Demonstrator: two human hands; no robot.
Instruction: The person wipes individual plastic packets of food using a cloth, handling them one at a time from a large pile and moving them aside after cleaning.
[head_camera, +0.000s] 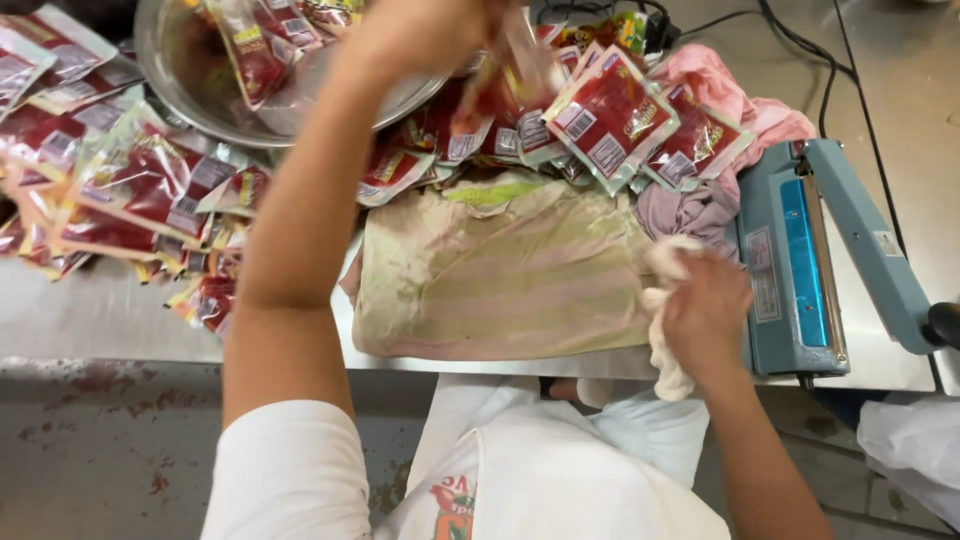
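Observation:
My left hand (440, 30) reaches far forward to the heap of red sauce sachets (610, 115) at the back of the steel table; it is blurred, and its fingers seem closed on one red sachet (500, 85). My right hand (705, 315) rests at the table's front right, shut on a crumpled white rag (662, 300). A stained striped cloth (500, 275) lies flat between my arms.
A round metal bowl (170, 80) holds more sachets at the back left. Further sachets (130, 190) spread over the left of the table. A blue heat sealer (800, 270) stands open at the right. Pink cloth (740, 110) and black cables (820, 60) lie behind.

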